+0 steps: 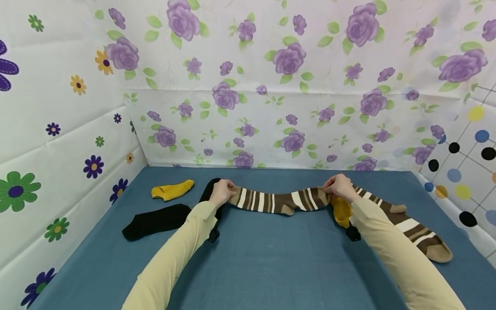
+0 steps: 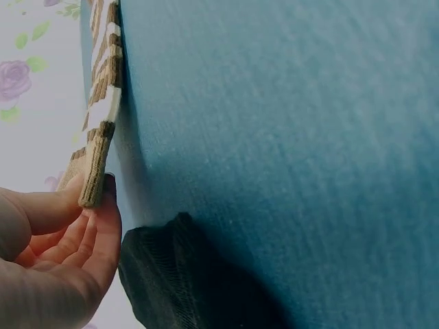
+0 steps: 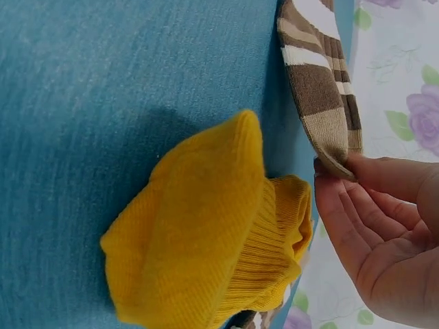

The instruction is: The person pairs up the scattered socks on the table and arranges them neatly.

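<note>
A brown, tan and white striped sock (image 1: pixel 271 202) stretches sideways between both hands, its heel sagging in the middle. My left hand (image 1: pixel 221 192) pinches its ribbed cuff (image 2: pixel 95 175) between thumb and fingers. At the other end, the right hand (image 1: pixel 341 188) pinches the tan toe (image 3: pixel 328 140). Below the left hand lies a black sock (image 2: pixel 171 274), partly hidden by that hand and sleeve in the head view. A yellow sock (image 3: pixel 199 226) sits crumpled just under the right hand. Another striped sock (image 1: pixel 414 226) lies to the right, partly covered by the right arm.
On the left of the blue tabletop (image 1: pixel 271 267) are a second black sock (image 1: pixel 155 220) and a small yellow sock (image 1: pixel 172 190). Flower-printed sheets (image 1: pixel 248 116) wall the back and left; a dotted sheet (image 1: pixel 469 163) stands at the right.
</note>
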`<action>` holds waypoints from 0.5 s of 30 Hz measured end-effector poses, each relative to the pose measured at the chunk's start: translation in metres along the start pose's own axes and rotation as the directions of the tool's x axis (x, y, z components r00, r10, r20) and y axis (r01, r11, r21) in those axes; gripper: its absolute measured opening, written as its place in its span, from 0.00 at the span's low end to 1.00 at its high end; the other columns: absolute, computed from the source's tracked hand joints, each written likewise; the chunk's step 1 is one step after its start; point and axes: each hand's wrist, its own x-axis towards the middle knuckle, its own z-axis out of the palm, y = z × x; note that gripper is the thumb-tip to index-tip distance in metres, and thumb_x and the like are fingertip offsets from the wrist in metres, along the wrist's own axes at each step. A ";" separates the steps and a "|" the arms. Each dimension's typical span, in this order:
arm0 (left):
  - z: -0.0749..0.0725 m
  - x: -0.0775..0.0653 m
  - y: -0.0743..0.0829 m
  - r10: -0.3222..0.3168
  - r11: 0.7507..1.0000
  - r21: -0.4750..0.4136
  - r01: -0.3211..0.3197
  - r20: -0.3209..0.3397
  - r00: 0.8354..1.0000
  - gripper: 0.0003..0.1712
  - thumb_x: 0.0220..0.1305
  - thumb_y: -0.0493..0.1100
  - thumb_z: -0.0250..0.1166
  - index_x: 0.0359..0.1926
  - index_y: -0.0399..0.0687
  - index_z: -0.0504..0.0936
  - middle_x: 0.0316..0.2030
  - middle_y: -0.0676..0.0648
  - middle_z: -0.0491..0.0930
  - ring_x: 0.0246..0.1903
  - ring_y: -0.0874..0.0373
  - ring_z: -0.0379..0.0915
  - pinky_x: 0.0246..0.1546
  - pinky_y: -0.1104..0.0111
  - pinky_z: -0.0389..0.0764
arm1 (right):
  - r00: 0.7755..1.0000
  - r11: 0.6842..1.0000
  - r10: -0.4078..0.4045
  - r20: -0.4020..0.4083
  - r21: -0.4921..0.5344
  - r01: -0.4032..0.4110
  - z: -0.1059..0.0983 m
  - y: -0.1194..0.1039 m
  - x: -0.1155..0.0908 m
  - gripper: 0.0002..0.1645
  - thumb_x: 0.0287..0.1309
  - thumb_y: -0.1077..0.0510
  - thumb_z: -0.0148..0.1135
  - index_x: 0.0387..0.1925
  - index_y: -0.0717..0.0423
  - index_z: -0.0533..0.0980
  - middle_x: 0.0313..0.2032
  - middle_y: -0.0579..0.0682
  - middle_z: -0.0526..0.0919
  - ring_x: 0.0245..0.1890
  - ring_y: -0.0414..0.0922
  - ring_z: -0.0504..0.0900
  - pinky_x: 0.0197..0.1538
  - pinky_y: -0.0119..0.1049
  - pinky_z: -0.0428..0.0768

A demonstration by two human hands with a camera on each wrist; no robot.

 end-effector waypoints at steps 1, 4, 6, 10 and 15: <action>0.000 0.000 0.000 -0.003 1.000 -0.001 0.003 0.002 1.000 0.18 0.56 0.29 0.63 0.49 0.29 0.75 0.42 0.36 0.74 0.43 0.45 0.70 0.39 0.59 0.73 | 1.000 1.000 -0.001 0.001 -0.005 0.001 0.000 0.000 0.000 0.09 0.54 0.71 0.58 0.36 0.75 0.77 0.28 0.59 0.79 0.27 0.55 0.77 0.30 0.43 0.77; 0.001 0.000 -0.001 0.001 1.000 -0.002 -0.001 0.008 1.000 0.18 0.55 0.29 0.62 0.49 0.29 0.75 0.42 0.36 0.74 0.42 0.45 0.71 0.38 0.60 0.74 | 1.000 1.000 0.000 0.005 -0.024 0.000 0.001 0.001 0.002 0.09 0.54 0.72 0.57 0.37 0.75 0.77 0.29 0.59 0.79 0.28 0.54 0.77 0.31 0.43 0.78; 0.001 0.001 -0.001 0.015 1.000 0.001 -0.015 0.003 1.000 0.18 0.55 0.28 0.62 0.49 0.29 0.75 0.41 0.36 0.74 0.41 0.45 0.71 0.37 0.60 0.74 | 1.000 0.999 -0.001 0.013 -0.039 0.001 0.002 0.003 0.003 0.09 0.53 0.72 0.57 0.37 0.75 0.76 0.29 0.59 0.79 0.29 0.54 0.77 0.32 0.43 0.78; 0.002 0.001 -0.004 0.047 0.999 0.028 -0.046 -0.010 0.999 0.17 0.54 0.27 0.63 0.46 0.29 0.75 0.38 0.37 0.74 0.39 0.46 0.72 0.35 0.60 0.74 | 0.999 0.998 0.004 0.039 -0.070 -0.002 0.003 0.004 0.005 0.11 0.52 0.72 0.56 0.39 0.76 0.76 0.31 0.60 0.79 0.30 0.55 0.77 0.33 0.44 0.78; 0.004 0.000 -0.005 0.049 0.997 0.060 -0.048 -0.014 0.999 0.16 0.53 0.26 0.63 0.45 0.29 0.75 0.36 0.38 0.75 0.36 0.47 0.72 0.33 0.61 0.75 | 0.998 0.996 0.009 0.067 -0.086 -0.003 0.006 0.002 0.005 0.12 0.52 0.73 0.57 0.40 0.76 0.75 0.34 0.63 0.78 0.32 0.56 0.77 0.35 0.44 0.77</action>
